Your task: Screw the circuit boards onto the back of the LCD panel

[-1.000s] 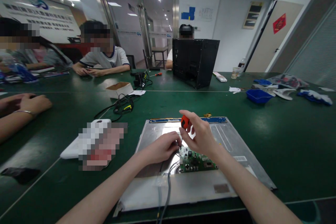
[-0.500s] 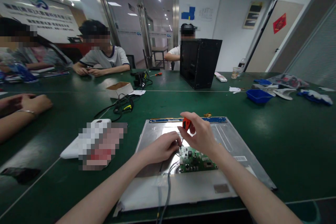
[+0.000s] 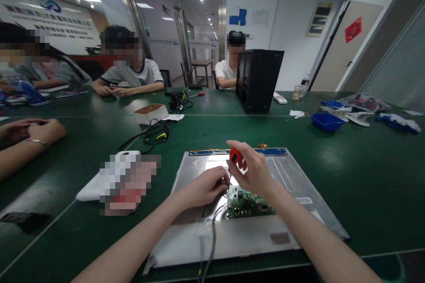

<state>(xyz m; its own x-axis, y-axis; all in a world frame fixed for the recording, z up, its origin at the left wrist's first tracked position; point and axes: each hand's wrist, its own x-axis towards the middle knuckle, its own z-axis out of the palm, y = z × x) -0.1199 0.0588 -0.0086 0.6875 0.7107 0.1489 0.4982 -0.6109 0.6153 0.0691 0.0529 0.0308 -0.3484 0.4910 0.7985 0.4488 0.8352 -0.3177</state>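
Note:
My right hand (image 3: 250, 166) pinches the red and black handle of a screwdriver (image 3: 235, 154). Its thin shaft points down at the upper left corner of a green circuit board (image 3: 242, 203). Close by that tip, the fingers of my left hand (image 3: 210, 184) are curled together; what they hold, if anything, is hidden. The board lies on a silver metal display panel (image 3: 179, 247), which has a blue strip (image 3: 275, 151) along its far edge. A grey cable (image 3: 213, 239) runs from beside the board over the panel's near edge.
Left of the panel lie a white device (image 3: 89, 188) and a black cable coil (image 3: 151, 135). An open cardboard box (image 3: 151, 114) is farther back. Across the green table stands a black computer case (image 3: 260, 82), with a blue tray (image 3: 327, 122) to its right. Other people sit around.
The black computer case has shifted right, and the person behind it has moved their arm. The screwdriver handle in my right hand has turned and shifted slightly left. My left hand has stayed put.

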